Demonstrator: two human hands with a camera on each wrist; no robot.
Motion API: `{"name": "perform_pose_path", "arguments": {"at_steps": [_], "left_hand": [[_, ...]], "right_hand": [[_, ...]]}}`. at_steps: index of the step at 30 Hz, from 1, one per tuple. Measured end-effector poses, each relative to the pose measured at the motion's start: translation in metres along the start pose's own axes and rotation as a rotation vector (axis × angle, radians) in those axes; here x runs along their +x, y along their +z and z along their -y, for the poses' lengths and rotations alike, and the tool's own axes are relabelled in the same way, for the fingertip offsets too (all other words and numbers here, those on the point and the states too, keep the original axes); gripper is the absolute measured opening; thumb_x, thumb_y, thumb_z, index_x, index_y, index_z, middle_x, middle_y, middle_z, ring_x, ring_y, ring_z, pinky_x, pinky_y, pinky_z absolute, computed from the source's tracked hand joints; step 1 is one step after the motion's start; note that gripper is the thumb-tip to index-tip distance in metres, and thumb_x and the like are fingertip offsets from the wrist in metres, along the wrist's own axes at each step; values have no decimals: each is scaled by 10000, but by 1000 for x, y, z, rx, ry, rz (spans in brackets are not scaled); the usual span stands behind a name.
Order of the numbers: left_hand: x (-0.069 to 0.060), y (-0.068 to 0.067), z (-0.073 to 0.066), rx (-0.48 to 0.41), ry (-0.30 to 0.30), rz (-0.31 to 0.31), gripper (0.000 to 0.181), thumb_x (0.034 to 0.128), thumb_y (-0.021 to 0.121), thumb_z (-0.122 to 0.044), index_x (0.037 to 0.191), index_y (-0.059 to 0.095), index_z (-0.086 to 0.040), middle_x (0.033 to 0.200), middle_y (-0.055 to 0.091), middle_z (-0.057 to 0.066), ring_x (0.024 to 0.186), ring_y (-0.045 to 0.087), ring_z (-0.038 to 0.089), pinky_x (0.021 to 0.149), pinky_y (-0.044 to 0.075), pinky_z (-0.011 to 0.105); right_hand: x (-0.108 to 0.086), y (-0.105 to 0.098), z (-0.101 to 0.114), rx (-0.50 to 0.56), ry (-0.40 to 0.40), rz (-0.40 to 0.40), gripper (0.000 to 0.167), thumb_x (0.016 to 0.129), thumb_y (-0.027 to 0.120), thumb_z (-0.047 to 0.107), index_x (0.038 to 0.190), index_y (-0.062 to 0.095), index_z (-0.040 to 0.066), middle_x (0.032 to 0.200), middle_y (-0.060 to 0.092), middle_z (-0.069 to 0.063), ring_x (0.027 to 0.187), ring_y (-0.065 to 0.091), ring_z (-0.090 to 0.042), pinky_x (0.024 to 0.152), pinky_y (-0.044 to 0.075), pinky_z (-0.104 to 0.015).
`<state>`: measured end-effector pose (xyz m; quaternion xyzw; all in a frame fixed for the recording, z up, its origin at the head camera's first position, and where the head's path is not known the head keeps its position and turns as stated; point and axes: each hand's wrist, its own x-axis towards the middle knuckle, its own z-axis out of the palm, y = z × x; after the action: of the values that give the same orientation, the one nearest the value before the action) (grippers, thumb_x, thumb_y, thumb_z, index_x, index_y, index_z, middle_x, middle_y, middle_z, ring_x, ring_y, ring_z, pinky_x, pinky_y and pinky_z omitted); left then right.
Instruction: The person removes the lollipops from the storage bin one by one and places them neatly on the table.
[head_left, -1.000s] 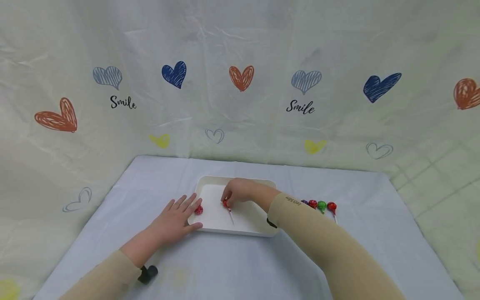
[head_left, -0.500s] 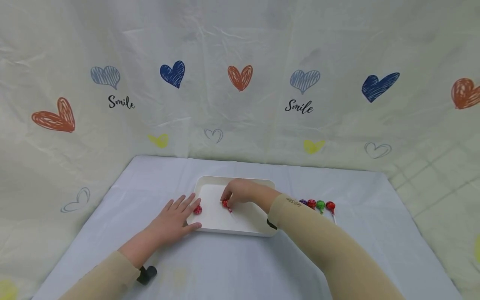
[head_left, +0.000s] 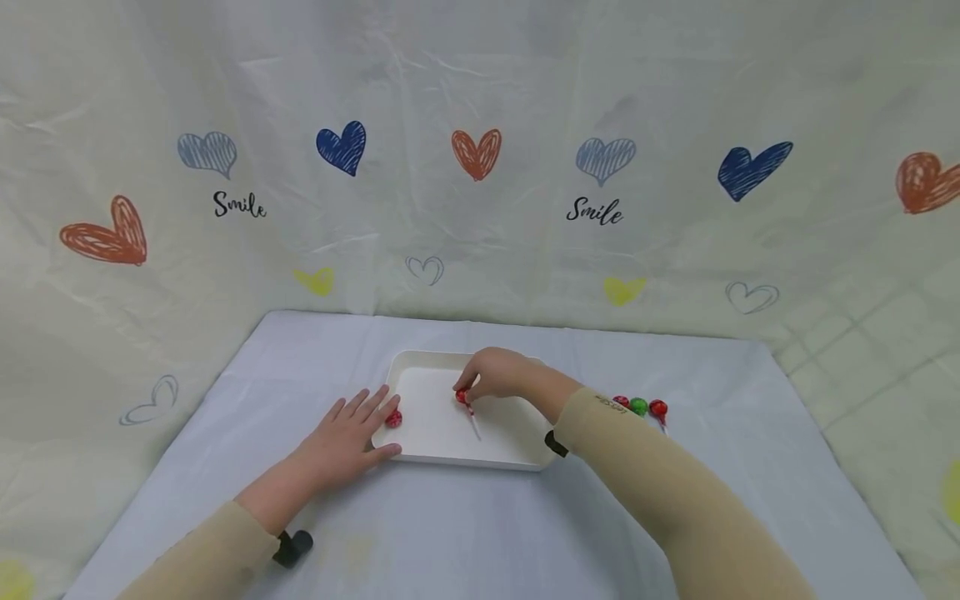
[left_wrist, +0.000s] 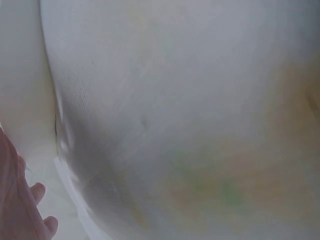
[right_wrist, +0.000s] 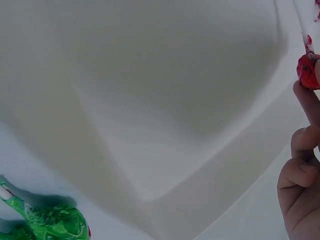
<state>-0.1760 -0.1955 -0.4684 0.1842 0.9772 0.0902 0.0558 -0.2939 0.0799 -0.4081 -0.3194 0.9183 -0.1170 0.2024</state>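
Observation:
My right hand [head_left: 501, 372] pinches a red lollipop [head_left: 461, 397] by its wrapped head over the white tray [head_left: 429, 383], the stick slanting toward the near side. In the right wrist view that lollipop [right_wrist: 307, 71] is at the right edge, between finger and thumb. My left hand [head_left: 347, 435] rests on the tray's left side with fingers spread. Another red lollipop [head_left: 393, 418] lies in the tray beside its fingertips, stick hidden. Only part of the left hand [left_wrist: 20, 200] shows in the left wrist view.
To the right of the tray, a red lollipop [head_left: 658, 407], a green lollipop [head_left: 638, 406] and another red lollipop [head_left: 621, 401] lie in a row, partly behind the right sleeve [head_left: 645, 467]. A white cloth [head_left: 420, 533] covers the table.
My right hand has shifted a little to the right and away from me, carrying the red lollipop. The right sleeve now hides the purple lollipop. The left hand stays in place.

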Motion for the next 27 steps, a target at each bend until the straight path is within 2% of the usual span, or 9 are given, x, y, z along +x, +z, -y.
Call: {"name": "perform_pose_path", "arguments": {"at_steps": [9,15,22,27], "left_hand": [[1,2,2,13,12,-8,912,901,421,-752,1596,210,-201,1663,131,44,1506,123,361,1181,85,604],[1,2,1,16,6,2,900,909,459,-721,1597,207,-197,1664,121,49,1506,118,363,1181,86,606],[1,3,2,15,1,9,898,910,489,-701,1598,203,-198,1665,116,49,1507,112,363,1183,79,604],[0,2,1,18,3,13,898,911,489,-700,1598,202,-198,1664,120,51,1505,117,368,1181,82,608]], "right_hand": [[-25,-11,-20,28,40,-63,283,897,752,221,1178,753,251,1066,721,146,1086,608,-127,949,479,-329],[-43,-18,-40,76,67,-103,287,898,749,241,1184,750,268,1083,714,134,1136,605,-179,949,489,-359],[-70,-28,-59,90,115,-157,297,896,749,285,1192,746,258,1153,709,69,1132,611,-203,935,505,-388],[-88,-34,-74,100,130,-183,341,902,740,315,1232,726,232,1211,698,19,1071,620,-199,843,527,-362]]}}
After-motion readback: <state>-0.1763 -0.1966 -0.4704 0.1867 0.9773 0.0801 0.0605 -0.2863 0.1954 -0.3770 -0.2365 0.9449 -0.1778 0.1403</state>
